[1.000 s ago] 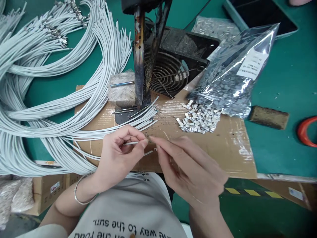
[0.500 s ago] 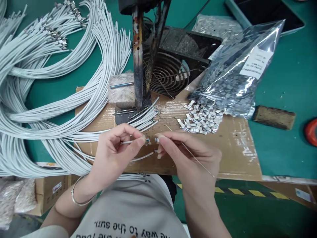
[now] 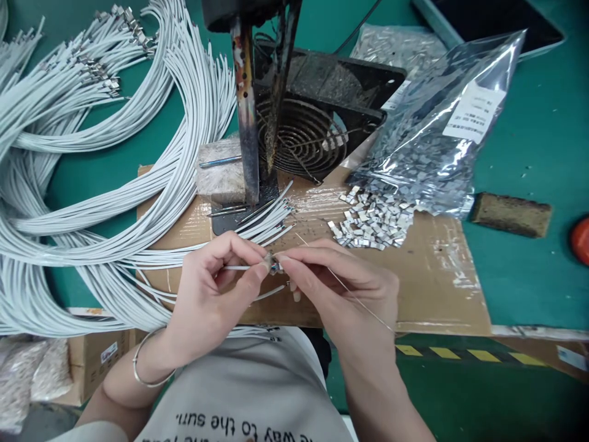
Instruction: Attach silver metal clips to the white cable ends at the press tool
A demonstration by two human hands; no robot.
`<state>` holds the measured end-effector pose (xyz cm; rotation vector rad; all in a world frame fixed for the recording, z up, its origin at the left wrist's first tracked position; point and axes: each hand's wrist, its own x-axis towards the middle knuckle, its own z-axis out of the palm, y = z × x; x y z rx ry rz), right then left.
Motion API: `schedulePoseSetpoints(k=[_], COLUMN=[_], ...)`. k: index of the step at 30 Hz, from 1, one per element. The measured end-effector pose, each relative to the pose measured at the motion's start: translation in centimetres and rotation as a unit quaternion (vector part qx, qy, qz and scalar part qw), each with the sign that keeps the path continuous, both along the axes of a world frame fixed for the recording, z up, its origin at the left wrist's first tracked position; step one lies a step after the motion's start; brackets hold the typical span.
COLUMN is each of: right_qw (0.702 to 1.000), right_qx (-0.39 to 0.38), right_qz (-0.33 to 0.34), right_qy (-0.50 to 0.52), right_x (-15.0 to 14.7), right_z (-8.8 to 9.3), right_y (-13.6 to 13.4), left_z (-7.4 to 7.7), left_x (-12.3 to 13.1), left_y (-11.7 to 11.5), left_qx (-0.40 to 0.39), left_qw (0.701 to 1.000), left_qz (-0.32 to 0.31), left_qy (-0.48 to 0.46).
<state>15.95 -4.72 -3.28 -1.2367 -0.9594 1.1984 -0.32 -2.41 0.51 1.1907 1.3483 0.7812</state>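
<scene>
My left hand [image 3: 216, 294] pinches the end of a white cable [image 3: 235, 267], whose tip shows small coloured wires. Against that tip, my right hand [image 3: 345, 294] holds a small metal connector [image 3: 277, 266] between thumb and forefinger. A thin wire [image 3: 354, 296] also runs across my right hand's fingers. Cable end and connector meet, or nearly so; the fingertips partly hide the joint. Another white cable [image 3: 270, 293] lies just below on the cardboard [image 3: 432, 276]. Beyond my right hand is a loose pile of small metal connectors [image 3: 375, 218].
Bundled white cables [image 3: 105, 239] cover the left side. A dark stand [image 3: 247, 116] rises in front of my hands, beside a black fan [image 3: 304, 135]. At the right are a clear bag of parts [image 3: 437, 135], a brown block [image 3: 512, 213] and a red object [image 3: 580, 239].
My right hand has moved left, bringing its connector up to the cable end in my left hand. The left hand keeps its pinch. The view has shifted slightly.
</scene>
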Motion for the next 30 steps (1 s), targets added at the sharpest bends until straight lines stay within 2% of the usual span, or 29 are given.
schedulePoseSetpoints(k=[10, 15, 18, 24, 30], right_qw=[1.0, 0.989, 0.982, 0.988, 0.982], right_qx=[0.015, 0.058, 0.058, 0.022, 0.086], right_qz=[0.007, -0.014, -0.011, 0.01, -0.003], right_qy=[-0.024, -0.132, -0.179, -0.153, -0.169], right_x=[0.0, 0.0, 0.3, 0.7, 0.6], right_z=[0.1, -0.4, -0.5, -0.4, 0.4], right_y=[-0.1, -0.4, -0.8, -1.1, -0.1], left_z=[0.0, -0.2, -0.1, 0.2, 0.2], left_x=[0.3, 0.4, 0.6, 0.9, 0.9], left_y=[0.0, 0.2, 0.5, 1.1, 1.4], left_qx=[0.018, 0.013, 0.021, 0.036, 0.049], left_qw=[1.0, 1.0, 1.0, 0.998, 0.997], left_qz=[0.001, 0.01, 0.019, 0.044, 0.064], left_qy=[-0.017, -0.018, -0.006, 0.006, 0.014])
